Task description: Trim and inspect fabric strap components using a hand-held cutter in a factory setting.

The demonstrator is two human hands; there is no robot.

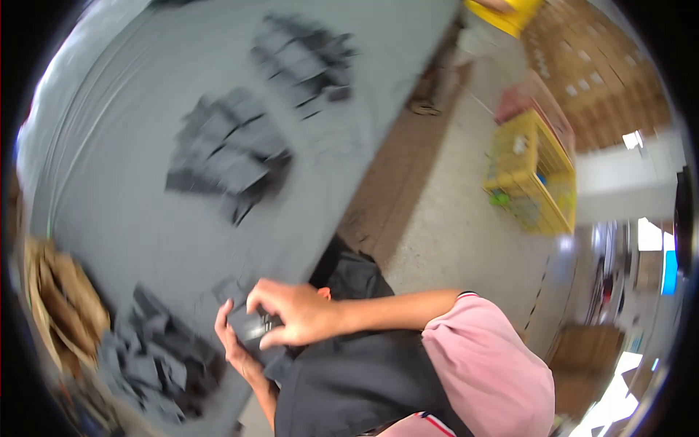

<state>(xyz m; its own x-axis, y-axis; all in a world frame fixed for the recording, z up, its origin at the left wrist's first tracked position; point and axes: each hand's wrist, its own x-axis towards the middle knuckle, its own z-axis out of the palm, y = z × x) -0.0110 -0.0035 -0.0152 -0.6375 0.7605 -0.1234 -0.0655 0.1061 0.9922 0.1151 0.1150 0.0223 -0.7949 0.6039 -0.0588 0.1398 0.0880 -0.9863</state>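
Observation:
My left hand is closed around the edge of a small dark grey, flat piece, which looks shiny in its middle. Over the same piece curls my right hand, its fingers and thumb gripping it from the other side. Blur hides whether the piece is cloth or something stiffer. Both hands are just above the near edge of a grey-covered table. To their left lies a loose heap of dark grey pieces.
Farther along the table are a spread pile of dark flat pieces and another pile. A brown paper sack stands at left. Right of the table are a yellow crate, stacked cartons and a person in yellow.

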